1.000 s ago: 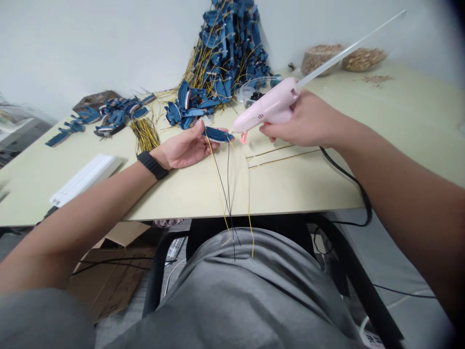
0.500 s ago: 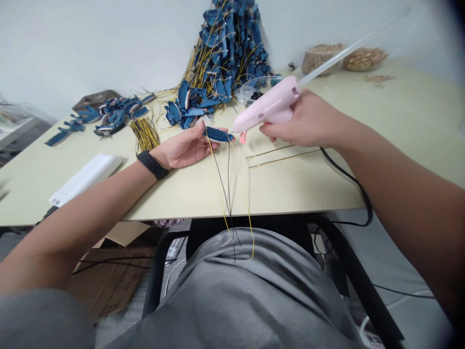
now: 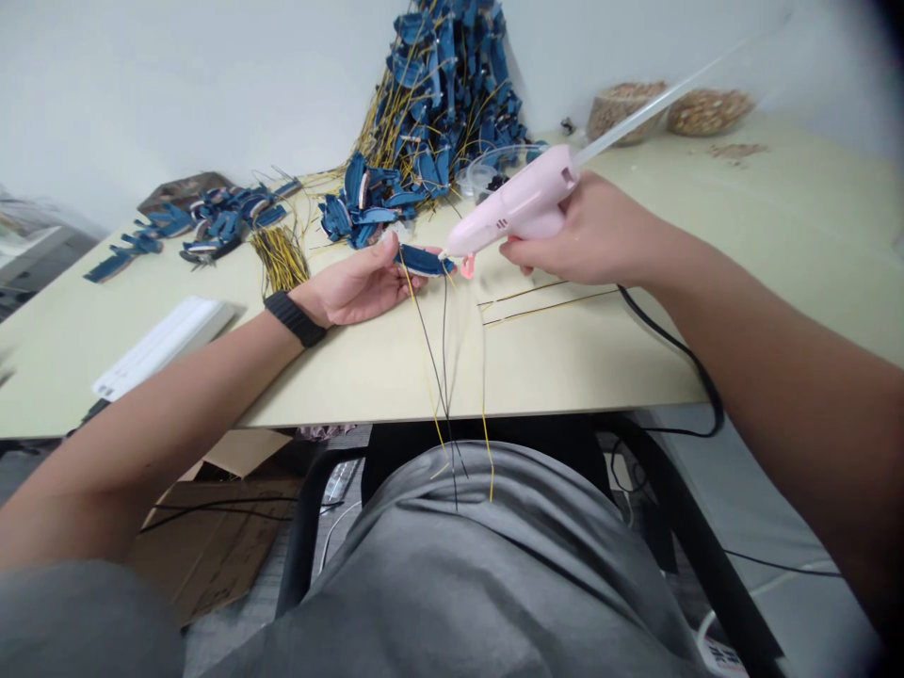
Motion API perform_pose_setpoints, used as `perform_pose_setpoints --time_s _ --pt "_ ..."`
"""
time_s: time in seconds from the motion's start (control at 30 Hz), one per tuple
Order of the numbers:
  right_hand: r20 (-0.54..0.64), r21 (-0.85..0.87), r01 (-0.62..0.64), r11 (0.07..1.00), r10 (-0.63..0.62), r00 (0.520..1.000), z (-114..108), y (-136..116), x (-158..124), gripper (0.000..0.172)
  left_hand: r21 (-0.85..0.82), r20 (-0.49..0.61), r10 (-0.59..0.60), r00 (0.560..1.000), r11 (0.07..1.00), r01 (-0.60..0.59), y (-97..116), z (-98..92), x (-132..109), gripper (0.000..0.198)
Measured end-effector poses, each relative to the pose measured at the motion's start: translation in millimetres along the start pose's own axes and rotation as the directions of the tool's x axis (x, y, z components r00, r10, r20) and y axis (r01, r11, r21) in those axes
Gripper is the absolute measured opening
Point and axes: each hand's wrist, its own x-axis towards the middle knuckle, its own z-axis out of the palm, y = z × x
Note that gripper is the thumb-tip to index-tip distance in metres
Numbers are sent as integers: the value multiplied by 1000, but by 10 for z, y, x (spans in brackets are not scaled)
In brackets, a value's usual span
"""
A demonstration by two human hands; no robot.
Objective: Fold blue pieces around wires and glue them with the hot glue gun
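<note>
Left hand (image 3: 346,292) was half open, pinching a light, stiffish blue strip (image 3: 424,262), maybe plastic, best held by its ends. Thin wires (image 3: 443,367) dangled past the near edge of the worktop (image 3: 565,367); right hand (image 3: 586,231) gripped a pink glue gun (image 3: 515,212), with a blue heap (image 3: 438,104) far off.

Clear bowls (image 3: 625,111) of brown granules (image 3: 708,111)

Pale cream surface (image 3: 579,367) carries a tall heap of blue wired parts (image 3: 438,122), a smaller spread of blue wired parts (image 3: 218,224), a bundle of yellow wires (image 3: 281,261), a flat white pack (image 3: 162,347), two clear bowls of tan granules (image 3: 625,111), scattered tan crumbs (image 3: 734,149) and a black cord (image 3: 670,347).
</note>
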Motion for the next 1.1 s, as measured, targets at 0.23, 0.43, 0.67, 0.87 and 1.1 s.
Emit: perform_pose_setpoints --time_s 0.23,0.43,0.67,0.87,1.1 --pt "13 -19 24 1000 -24 1000 -12 -12 -8 30 10 -6 3 1000 1000 -3 16 6 -7 43" --pt "20 18 39 999 -39 999 -9 16 3 25 9 47 13 999 1000 -13 31 41 -9 70" --pt "68 72 20 997 -25 997 -55 85 -1 18 51 90 26 996 998 -30 37 67 -9 72" --pt "71 90 6 996 -13 997 -50 105 25 23 119 92 30 995 992 -41 54 54 -15 74" --pt "121 81 19 997 -29 992 -35 12 -26 24 82 134 24 991 996 -35 102 134 -34 68"
